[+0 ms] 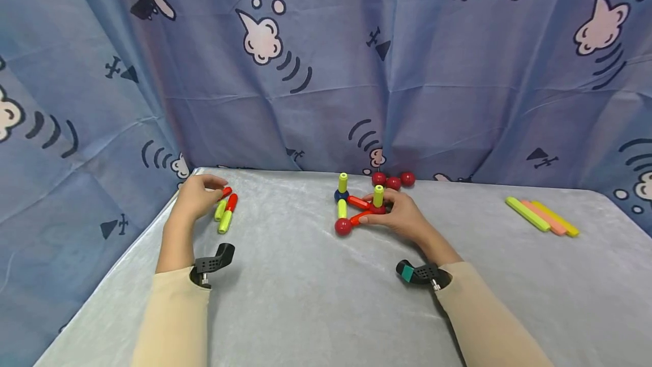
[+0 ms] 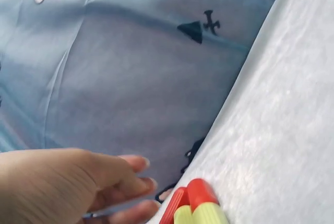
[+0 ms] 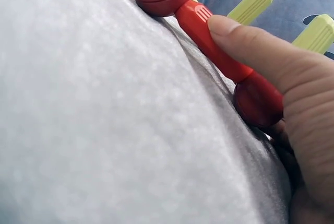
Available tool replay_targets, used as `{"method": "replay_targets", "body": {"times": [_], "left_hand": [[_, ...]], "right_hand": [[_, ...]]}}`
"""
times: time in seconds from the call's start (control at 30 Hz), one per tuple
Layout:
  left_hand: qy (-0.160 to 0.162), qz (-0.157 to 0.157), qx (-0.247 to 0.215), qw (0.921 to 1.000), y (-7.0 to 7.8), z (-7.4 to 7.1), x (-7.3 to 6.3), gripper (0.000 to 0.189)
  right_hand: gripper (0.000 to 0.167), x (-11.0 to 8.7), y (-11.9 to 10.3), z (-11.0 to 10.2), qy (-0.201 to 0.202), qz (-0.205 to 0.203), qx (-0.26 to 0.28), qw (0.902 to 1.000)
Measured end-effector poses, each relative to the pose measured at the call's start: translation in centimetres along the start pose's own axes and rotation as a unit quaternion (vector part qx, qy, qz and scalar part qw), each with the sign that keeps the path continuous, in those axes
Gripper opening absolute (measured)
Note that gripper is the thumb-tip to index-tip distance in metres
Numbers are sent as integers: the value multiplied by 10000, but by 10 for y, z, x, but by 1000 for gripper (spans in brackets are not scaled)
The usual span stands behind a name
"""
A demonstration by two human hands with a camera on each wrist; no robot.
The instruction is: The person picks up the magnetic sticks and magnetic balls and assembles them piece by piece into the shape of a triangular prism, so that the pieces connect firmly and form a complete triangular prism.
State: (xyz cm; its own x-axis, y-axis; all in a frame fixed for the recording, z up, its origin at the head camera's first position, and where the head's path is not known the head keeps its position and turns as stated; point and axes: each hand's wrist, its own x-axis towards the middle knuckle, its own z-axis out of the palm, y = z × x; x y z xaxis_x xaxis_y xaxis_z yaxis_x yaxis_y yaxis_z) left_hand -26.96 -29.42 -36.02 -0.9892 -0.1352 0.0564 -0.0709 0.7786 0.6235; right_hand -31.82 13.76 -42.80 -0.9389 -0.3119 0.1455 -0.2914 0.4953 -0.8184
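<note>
Near the middle of the table stands a triangular ball-and-stick structure. A navy ball point(image 1: 341, 196) and two red balls form its corners, one red ball point(image 1: 343, 226) at the front. Red sticks point(image 1: 359, 203) and a yellow-green stick point(image 1: 342, 208) join them; two yellow-green sticks point(image 1: 343, 182) rise upright. My right hand point(image 1: 399, 217) grips the right corner, thumb along the front red stick point(image 3: 216, 41), fingers behind the dark red ball point(image 3: 258, 98). At the far left, my left hand point(image 1: 196, 197) reaches over loose red and yellow-green sticks point(image 1: 227, 214), its fingers loosely bent beside them.
Behind the structure lie three loose red balls point(image 1: 393, 183). Yellow-green, orange and yellow flat strips point(image 1: 542, 217) lie side by side at the right. A blue patterned curtain point(image 1: 326, 72) hangs along the table's back and left edges.
</note>
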Motion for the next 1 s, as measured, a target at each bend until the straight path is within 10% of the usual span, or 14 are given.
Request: {"method": "replay_targets", "body": {"times": [0.47,0.73,1.0], "left_hand": [[-851,-823,520,9916,-12,6,-1,48],[-222,-758,410,9960,-7,7,2,42],[675,89,-331,9971,25,9,2,40]], "right_hand": [[52,-1,-2,0,15,1,-78,10000],[51,0,0,1,2,-55,-42,10000],[52,-1,-1,2,56,14,-60,10000]]}}
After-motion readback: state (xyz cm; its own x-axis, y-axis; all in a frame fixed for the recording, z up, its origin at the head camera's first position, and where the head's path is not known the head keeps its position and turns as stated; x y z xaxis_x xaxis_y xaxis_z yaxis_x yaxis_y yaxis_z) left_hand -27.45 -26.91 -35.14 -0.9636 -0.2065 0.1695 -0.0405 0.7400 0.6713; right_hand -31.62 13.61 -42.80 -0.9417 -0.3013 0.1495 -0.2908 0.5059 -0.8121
